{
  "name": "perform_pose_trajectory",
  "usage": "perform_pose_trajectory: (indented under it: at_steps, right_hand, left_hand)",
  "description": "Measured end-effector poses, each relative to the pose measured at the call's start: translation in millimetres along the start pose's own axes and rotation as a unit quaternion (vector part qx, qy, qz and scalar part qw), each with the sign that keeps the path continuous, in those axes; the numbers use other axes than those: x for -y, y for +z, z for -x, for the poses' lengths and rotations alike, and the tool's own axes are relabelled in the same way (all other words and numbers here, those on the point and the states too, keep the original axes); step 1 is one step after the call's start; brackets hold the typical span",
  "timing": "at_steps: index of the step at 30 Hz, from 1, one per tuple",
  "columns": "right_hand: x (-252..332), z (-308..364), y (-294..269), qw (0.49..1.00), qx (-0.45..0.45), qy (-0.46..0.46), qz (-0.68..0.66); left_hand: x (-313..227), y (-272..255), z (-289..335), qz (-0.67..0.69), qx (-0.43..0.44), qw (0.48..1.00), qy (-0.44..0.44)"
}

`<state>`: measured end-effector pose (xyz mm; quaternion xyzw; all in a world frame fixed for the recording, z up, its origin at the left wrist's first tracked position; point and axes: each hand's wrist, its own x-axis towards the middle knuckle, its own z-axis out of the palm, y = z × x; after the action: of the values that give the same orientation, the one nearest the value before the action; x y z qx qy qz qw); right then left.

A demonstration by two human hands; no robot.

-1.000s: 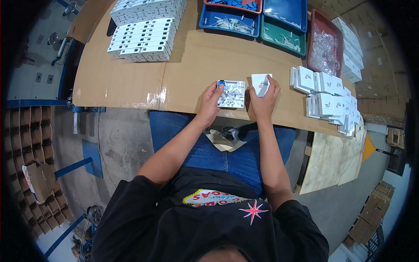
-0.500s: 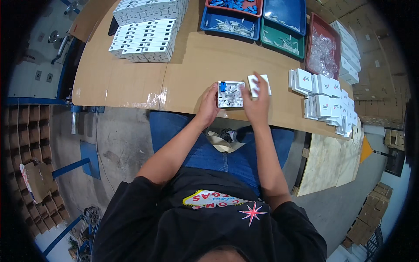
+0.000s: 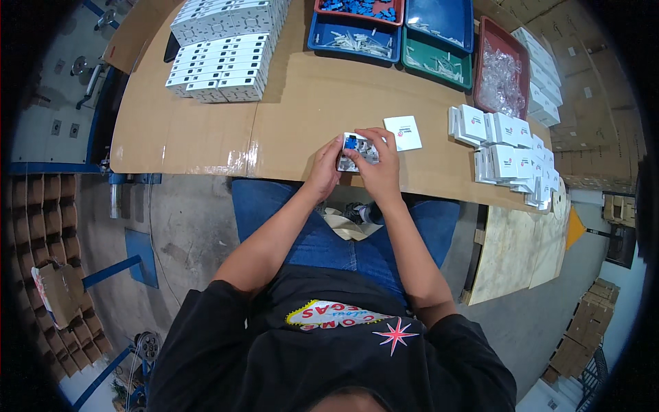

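Observation:
My left hand (image 3: 325, 169) is closed around the left side of a small open white box (image 3: 347, 165) near the table's front edge. A blue block (image 3: 351, 142) sits in the box's far left corner, among white and greyish parts too small to make out. My right hand (image 3: 382, 165) is curled over the box's right side, its thumb reaching over the inside and its fingers at the far edge. It covers part of the contents. A flat white printed square (image 3: 402, 132) lies on the table just right of my right hand.
White boxes (image 3: 223, 65) are stacked at the far left. At the back stand a red tray of blue pieces (image 3: 360, 8), blue trays (image 3: 353, 44), a green tray (image 3: 439, 69) and a red tray of clear plastic (image 3: 504, 75). Several white printed packs (image 3: 511, 161) are piled right.
My right hand has moved left from over the flat white square onto the open box. The square now lies uncovered. My left hand still holds the box.

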<state>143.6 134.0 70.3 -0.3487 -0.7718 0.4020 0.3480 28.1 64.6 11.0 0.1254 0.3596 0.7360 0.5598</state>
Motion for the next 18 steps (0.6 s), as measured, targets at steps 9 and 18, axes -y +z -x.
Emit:
perform_pose_trajectory:
  at_steps: [9, 18]
  right_hand:
    - [-3.1, 0.4, 3.4, 0.998, -0.015, 0.06, -0.02]
    - [-12.0, -1.6, -6.6, 0.996, 0.007, 0.062, -0.065]
  left_hand:
    - [4.0, -5.2, -1.4, -0.008, 0.018, 1.0, -0.001]
    - [8.2, -7.4, 0.2, -0.095, 0.049, 0.994, -0.008]
